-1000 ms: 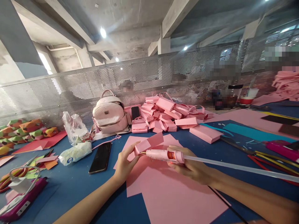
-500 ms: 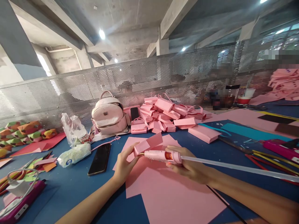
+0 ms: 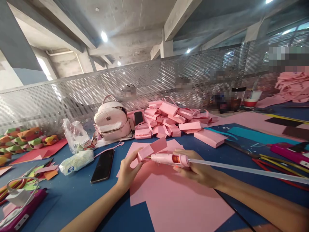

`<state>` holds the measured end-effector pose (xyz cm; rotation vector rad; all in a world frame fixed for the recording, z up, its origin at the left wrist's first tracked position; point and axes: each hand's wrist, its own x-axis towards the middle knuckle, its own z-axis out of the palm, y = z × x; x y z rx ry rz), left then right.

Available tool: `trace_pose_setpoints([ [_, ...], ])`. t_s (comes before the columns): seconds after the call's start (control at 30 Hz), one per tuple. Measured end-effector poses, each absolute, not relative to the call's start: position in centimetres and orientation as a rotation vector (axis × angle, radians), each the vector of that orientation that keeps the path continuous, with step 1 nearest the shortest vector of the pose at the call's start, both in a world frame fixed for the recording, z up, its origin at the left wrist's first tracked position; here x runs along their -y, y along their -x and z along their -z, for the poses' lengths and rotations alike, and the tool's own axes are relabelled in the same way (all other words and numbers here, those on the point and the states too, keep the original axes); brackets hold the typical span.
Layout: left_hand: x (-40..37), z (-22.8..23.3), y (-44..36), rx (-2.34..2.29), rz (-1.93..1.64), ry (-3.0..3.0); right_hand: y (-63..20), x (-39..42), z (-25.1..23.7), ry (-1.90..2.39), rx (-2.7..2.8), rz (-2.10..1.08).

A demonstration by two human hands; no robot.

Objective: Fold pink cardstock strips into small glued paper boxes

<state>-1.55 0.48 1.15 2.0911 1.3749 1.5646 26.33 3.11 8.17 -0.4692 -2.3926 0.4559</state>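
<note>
My left hand [image 3: 127, 170] pinches a folded piece of pink paper [image 3: 154, 147] between thumb and fingers. In my right hand [image 3: 198, 169] is a pink hot glue gun [image 3: 166, 159], its metal tip pointing left at the lower edge of the folded piece. Whether the tip touches the paper I cannot tell. A long translucent glue stick [image 3: 241, 169] runs out of the gun's back to the right. Beneath both hands lie large pink paper sheets [image 3: 183, 199] on the blue table [image 3: 72, 199].
Behind my hands stands a heap of folded pink paper boxes [image 3: 166, 116], beside a pale backpack [image 3: 112, 120]. A phone [image 3: 103, 166], a tissue pack [image 3: 76, 162] and a purple power strip [image 3: 29, 209] lie left. Pliers [image 3: 238, 149] and coloured strips [image 3: 280, 166] lie right.
The glue gun and my right hand have shifted slightly to the right, the tip drawing a little along the paper's edge. My left hand keeps its hold almost unmoved.
</note>
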Motion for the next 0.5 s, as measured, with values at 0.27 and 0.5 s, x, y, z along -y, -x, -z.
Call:
trace_pose_setpoints([
  [0.27, -0.33, -1.25, 1.47, -1.400, -1.575, -2.087, -26.79, -3.57, -7.89, 0.529, 2.384, -0.354],
  [0.5, -0.22, -1.46, 1.41, -1.419, -1.576, -2.079, -26.82, -3.80, -7.88, 0.545, 2.374, -0.330],
])
